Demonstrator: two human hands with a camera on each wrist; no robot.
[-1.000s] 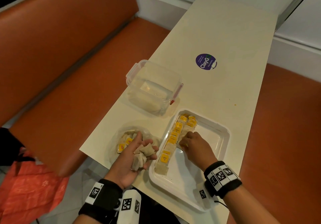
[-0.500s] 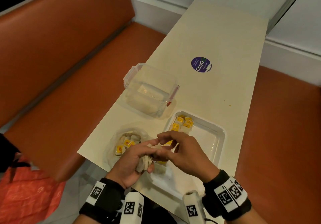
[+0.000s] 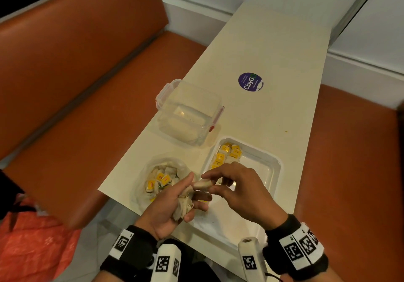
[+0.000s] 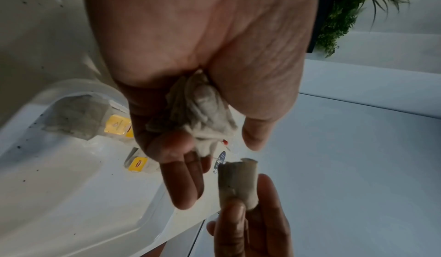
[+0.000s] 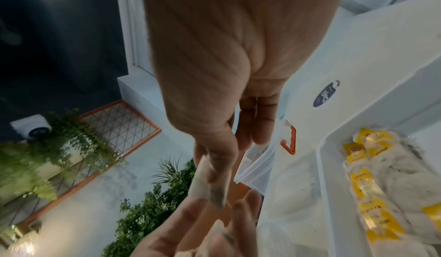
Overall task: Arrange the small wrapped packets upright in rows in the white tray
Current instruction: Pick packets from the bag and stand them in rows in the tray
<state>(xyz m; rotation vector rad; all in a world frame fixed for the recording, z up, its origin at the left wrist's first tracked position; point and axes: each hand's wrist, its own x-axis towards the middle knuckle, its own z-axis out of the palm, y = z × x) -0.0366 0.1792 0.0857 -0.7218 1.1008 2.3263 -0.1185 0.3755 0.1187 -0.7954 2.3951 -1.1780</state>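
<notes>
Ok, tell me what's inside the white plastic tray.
The white plastic tray holds a row of yellow-labelled wrapped packets along its left wall. The right hand and left hand cover the row's near end.

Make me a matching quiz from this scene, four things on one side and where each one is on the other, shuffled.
1. single packet
2. bunch of packets
3. row of packets
4. round sticker

A. along the white tray's left wall
B. pinched by the right hand
C. on the bare table
D. held in the left hand

Pairs: 1-B, 2-D, 3-A, 4-C
</notes>
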